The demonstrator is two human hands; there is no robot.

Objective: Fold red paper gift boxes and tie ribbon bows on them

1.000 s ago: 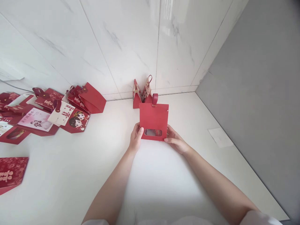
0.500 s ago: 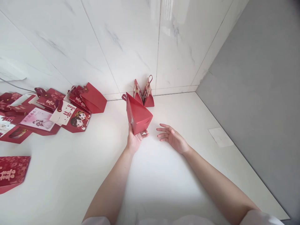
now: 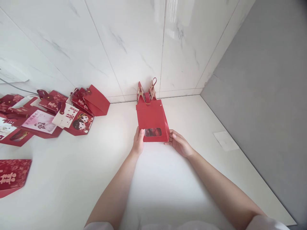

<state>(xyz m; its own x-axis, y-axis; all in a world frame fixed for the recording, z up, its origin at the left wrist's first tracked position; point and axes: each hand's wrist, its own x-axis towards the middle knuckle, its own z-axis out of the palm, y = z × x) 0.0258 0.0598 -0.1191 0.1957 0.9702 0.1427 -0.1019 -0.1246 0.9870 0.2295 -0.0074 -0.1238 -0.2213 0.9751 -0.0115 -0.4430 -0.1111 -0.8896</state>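
Note:
I hold a small red paper gift bag (image 3: 151, 118) upright on the white counter (image 3: 168, 179), its little clear window facing me near the bottom. My left hand (image 3: 138, 143) grips its lower left corner, thumb on the front. My right hand (image 3: 178, 143) holds the lower right corner, fingers curled against the bag's side. Behind it, against the wall, stands another small red bag (image 3: 146, 91) with printed panels and a loop handle.
A heap of flat red gift bags and cards (image 3: 48, 111) lies at the left by the marble wall (image 3: 120, 41). One more flat red bag (image 3: 11, 175) lies at the far left edge. A grey panel (image 3: 263, 95) bounds the counter on the right.
The bag, held in both hands, was turned sideways in my left hand alone while my right hand let go; now it faces me again and both hands grip it.

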